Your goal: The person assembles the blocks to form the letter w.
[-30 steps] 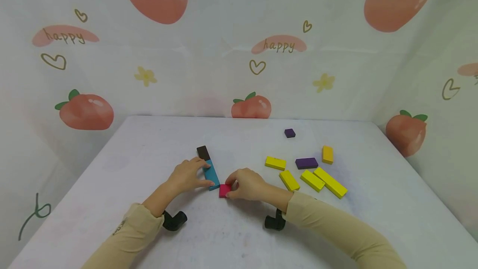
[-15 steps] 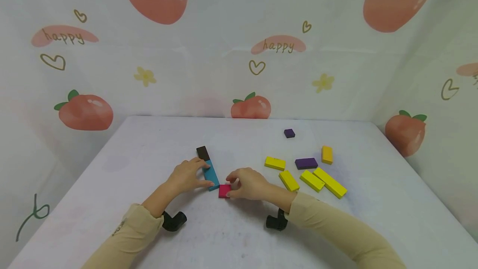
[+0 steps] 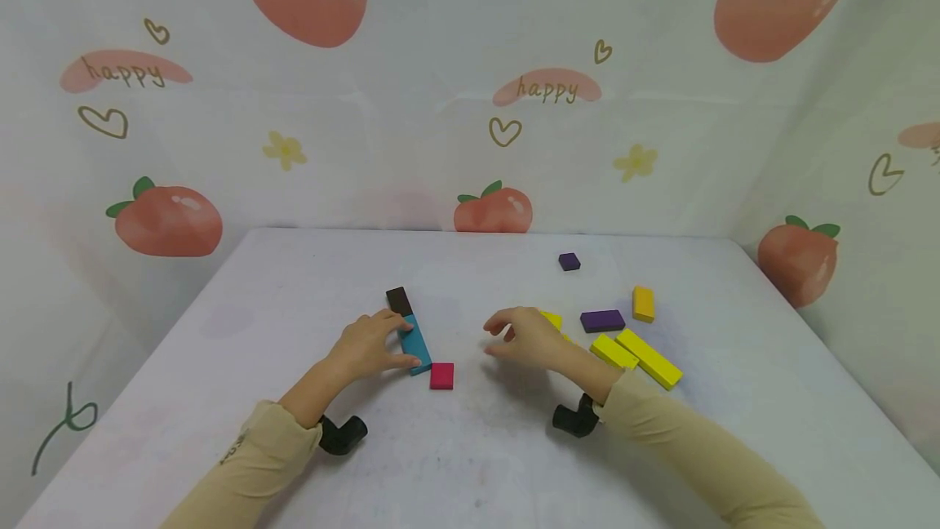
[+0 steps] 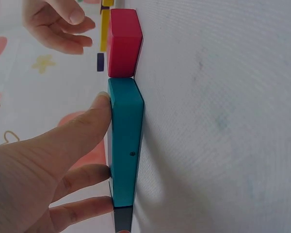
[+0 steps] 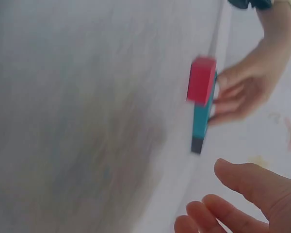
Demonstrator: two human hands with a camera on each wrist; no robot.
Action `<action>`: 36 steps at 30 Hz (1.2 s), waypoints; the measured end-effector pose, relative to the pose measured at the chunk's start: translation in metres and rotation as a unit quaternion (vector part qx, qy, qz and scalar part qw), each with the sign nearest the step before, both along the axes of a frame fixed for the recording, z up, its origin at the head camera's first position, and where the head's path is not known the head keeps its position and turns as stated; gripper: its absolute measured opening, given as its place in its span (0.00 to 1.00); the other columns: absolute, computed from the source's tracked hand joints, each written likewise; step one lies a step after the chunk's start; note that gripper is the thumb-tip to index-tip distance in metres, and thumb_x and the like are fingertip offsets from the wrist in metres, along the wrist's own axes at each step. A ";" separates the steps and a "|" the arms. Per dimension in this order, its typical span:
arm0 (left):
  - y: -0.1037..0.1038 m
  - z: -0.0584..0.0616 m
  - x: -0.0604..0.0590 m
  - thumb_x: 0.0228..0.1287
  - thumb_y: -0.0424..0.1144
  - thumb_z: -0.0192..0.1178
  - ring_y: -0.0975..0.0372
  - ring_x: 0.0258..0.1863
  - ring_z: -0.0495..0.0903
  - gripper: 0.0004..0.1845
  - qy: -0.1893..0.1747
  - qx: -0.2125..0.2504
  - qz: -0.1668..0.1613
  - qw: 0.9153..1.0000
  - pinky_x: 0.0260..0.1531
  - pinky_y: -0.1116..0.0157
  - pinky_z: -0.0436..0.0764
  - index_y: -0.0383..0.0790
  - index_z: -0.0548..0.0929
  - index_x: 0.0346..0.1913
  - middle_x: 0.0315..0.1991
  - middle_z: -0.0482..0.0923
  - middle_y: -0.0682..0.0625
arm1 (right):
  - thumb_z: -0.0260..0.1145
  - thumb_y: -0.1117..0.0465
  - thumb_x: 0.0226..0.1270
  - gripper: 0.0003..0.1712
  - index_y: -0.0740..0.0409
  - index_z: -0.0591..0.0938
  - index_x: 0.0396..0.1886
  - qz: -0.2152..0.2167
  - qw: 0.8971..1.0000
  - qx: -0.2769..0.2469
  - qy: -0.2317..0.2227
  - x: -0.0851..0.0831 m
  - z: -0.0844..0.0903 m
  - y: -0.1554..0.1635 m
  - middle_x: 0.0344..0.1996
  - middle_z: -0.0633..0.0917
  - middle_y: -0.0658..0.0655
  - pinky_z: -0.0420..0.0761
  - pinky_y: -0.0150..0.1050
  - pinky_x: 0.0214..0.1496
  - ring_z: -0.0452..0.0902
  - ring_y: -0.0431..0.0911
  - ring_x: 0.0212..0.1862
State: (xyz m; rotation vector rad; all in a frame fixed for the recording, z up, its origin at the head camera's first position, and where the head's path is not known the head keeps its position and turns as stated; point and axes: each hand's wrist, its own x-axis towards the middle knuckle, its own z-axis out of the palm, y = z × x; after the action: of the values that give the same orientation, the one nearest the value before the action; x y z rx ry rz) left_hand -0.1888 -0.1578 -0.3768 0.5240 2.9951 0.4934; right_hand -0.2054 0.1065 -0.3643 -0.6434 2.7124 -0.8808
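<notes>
In the head view, my left hand (image 3: pixel 370 345) rests its thumb and fingertips on a blue block (image 3: pixel 416 345), lying flat on the table. Beyond it lies a black block (image 3: pixel 399 301), end to end with the blue one. A short red block (image 3: pixel 442 376) sits at the blue block's near end. From the left wrist, thumb and fingers reach the blue block's (image 4: pixel 127 145) upper edge fairly straight. My right hand (image 3: pixel 532 339) hovers to the right of the red block, fingers loosely bent and apart, holding nothing. It partly hides yellow blocks behind it.
Right of centre lie several yellow blocks (image 3: pixel 649 358), a purple block (image 3: pixel 603 321) and an orange block (image 3: pixel 643 304). A small purple block (image 3: pixel 569 262) is farther back. A printed cloth (image 3: pixel 411 121) hangs behind the white table (image 3: pixel 308 268).
My right hand has let go of the red block and moved right and away, over the yellow blocks' near side. The red block stays put. My left hand has not moved.
</notes>
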 end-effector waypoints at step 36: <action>0.000 0.000 0.000 0.50 0.54 0.67 0.44 0.49 0.76 0.30 0.001 0.004 -0.001 1.000 0.49 0.46 0.76 0.38 0.79 0.53 0.57 0.74 0.38 | 0.70 0.63 0.55 0.21 0.66 0.80 0.49 -0.097 0.995 0.029 -0.026 -0.042 -0.011 0.054 0.45 0.82 0.64 0.81 0.42 0.50 0.77 0.52 0.44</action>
State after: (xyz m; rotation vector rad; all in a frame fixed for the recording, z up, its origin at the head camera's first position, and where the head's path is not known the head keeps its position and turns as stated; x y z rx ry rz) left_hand -0.1886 -0.1575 -0.3767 0.5269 2.9951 0.5058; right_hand -0.2472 0.1609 -0.3753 -0.3455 2.7752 -0.8452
